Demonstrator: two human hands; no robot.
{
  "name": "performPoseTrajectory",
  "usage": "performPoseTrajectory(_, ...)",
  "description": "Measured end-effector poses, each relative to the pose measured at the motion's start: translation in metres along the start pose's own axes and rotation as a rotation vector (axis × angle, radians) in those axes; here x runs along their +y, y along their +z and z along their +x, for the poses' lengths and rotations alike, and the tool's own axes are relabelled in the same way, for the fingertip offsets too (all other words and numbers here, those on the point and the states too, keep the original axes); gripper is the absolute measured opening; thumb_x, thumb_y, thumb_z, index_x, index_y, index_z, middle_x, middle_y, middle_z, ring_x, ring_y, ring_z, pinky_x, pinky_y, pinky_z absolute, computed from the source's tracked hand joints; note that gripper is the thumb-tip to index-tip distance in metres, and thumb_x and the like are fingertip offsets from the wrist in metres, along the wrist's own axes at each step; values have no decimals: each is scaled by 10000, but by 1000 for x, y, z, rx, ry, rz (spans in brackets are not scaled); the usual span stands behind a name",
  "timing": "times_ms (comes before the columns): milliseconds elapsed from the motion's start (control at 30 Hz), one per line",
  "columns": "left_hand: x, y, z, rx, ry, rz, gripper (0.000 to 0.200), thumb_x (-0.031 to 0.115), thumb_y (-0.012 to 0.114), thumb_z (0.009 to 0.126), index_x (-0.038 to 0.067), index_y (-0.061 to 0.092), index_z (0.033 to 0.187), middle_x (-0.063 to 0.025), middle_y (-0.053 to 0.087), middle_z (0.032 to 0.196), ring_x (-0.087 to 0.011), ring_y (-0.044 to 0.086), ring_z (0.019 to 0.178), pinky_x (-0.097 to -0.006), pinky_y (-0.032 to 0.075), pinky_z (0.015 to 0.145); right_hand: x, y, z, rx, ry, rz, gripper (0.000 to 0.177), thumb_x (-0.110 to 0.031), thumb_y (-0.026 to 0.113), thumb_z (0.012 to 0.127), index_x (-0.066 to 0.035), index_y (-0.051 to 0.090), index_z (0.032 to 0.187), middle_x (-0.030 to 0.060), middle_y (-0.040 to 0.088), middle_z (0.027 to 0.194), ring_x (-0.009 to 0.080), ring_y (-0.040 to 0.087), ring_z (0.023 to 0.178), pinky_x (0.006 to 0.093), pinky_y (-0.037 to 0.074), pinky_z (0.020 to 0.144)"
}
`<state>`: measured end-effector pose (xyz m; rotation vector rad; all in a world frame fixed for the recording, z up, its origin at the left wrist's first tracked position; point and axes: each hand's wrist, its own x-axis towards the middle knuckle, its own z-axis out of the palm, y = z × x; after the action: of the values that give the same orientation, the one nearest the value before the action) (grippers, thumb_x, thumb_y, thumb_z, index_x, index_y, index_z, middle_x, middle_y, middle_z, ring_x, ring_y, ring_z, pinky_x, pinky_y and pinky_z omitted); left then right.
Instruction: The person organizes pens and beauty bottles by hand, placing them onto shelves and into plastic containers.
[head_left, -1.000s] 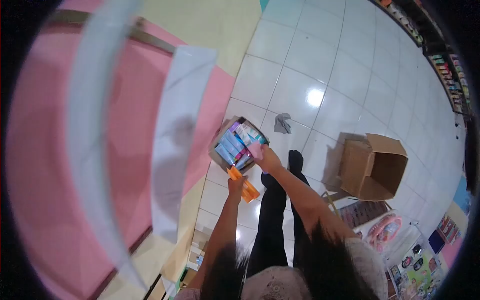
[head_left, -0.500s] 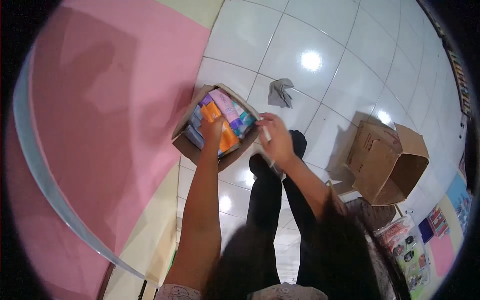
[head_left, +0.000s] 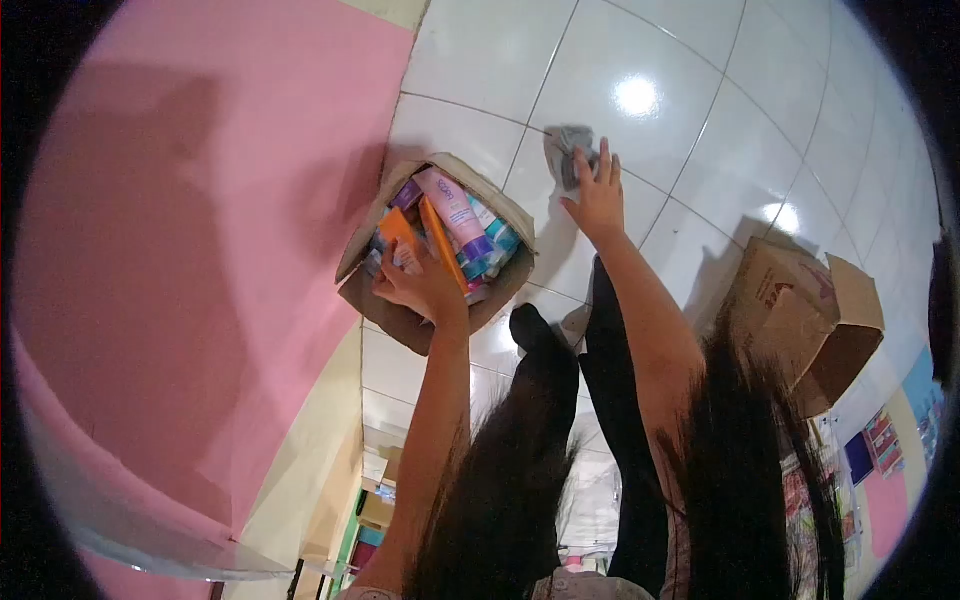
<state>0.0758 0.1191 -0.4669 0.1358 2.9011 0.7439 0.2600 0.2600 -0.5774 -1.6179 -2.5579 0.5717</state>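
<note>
Head camera is looking straight down past dark hair, and I am seeing both bare arms reaching out over a white tiled floor (head_left: pixel 480 70). The left hand (head_left: pixel 418 287) is resting at the near edge of a small cardboard box (head_left: pixel 395 318) that is sitting on the floor just beside a pink wall (head_left: pixel 200 250). Its fingers are curling inward against an orange packet (head_left: pixel 398 232) that is standing among the other things in the box. I cannot tell whether the hand is actually gripping that packet or only pressing on it. A pink tube (head_left: pixel 455 212) is lying slanted across the top of the load, with blue and teal packs crowding around it and filling the box to the rim.

The right hand (head_left: pixel 597 197) is stretching out flat with its fingers spread wide, and it is holding nothing. Its fingertips are overlapping a crumpled grey cloth (head_left: pixel 560 150) that is lying on the tiles beyond the box; whether they are touching the cloth I cannot tell. The two hands are working well apart, one at the box and one at the cloth.

Legs in black (head_left: pixel 545 380) are showing between the arms. Off to the right a bigger, empty carton (head_left: pixel 800 310) is lying tipped on its side with its flaps hanging open, well apart from the filled box
</note>
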Motion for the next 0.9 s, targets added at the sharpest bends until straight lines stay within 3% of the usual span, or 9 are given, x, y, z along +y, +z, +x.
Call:
performPoseTrajectory(167,-39,7,7,-180,-73,298,441,263,608,859,74,525,1249,-215,337,1218,-369,374,1110,-472,316,967,-8,25,14,-241,-23,-204,588,-166,629,803,-171,384,1338,144,452,1306,369,446,1194,511,461,881)
performPoseTrajectory(367,-85,16,25,-392,230,222,553,304,552,892,92,384,1374,-264,267,1334,-414,269,1227,-503,257,1027,4,14,12,-561,88,-142,388,-233,597,800,-103,516,1157,121,632,1060,326,639,885,452,492,804)
performPoseTrajectory(433,-129,25,33,-447,426,416,576,309,543,898,95,346,1395,-275,237,1372,-435,244,1262,-516,237,1047,8,-7,4,-636,139,-8,359,-296,603,781,-60,583,1050,164,647,989,338,640,871,449,498,786)
performPoseTrajectory(567,-35,-25,1,-466,177,295,590,329,531,906,65,333,1395,-283,207,1413,-472,248,1283,-537,235,1059,11,-59,-26,-696,272,226,443,-410,586,746,4,666,879,217,657,892,384,626,872,442,490,791)
performPoseTrajectory(667,-3,-57,-39,-533,346,236,585,304,549,898,5,357,1363,-292,390,1304,-456,372,1218,-501,307,1028,-8,-122,-61,-674,340,588,397,-382,543,793,-29,652,940,162,671,845,304,645,784,407,489,730)
performPoseTrajectory(733,17,-83,-69,-1024,154,-167,541,341,550,904,-19,441,1293,-213,464,1288,-343,448,1198,-406,373,994,-38,-187,-84,-712,252,836,299,-295,545,833,-17,626,905,111,644,733,231,619,694,378,482,691)
performPoseTrajectory(767,56,-125,-90,-1188,-138,-309,551,416,511,920,30,414,1300,-165,473,1265,-339,492,1139,-460,425,923,-64,-240,-92,-756,308,887,218,-207,569,843,-16,599,945,53,579,792,161,545,735,320,458,695)
performPoseTrajectory(800,101,-171,-111,-1289,-459,-409,561,490,472,936,78,387,1308,-116,482,1241,-335,536,1080,-514,478,853,-77,-266,-106,-630,87,870,227,-187,589,828,-8,594,967,85,577,897,188,546,830,335,450,756)
performPoseTrajectory(900,137,-253,-130,-1247,-549,-644,551,546,444,926,135,383,1286,-107,493,1206,-290,578,1001,-446,551,740,-124,-369,-122,-413,-282,760,400,-174,681,785,-5,553,1124,173,498,1223,283,466,1167,374,373,979)
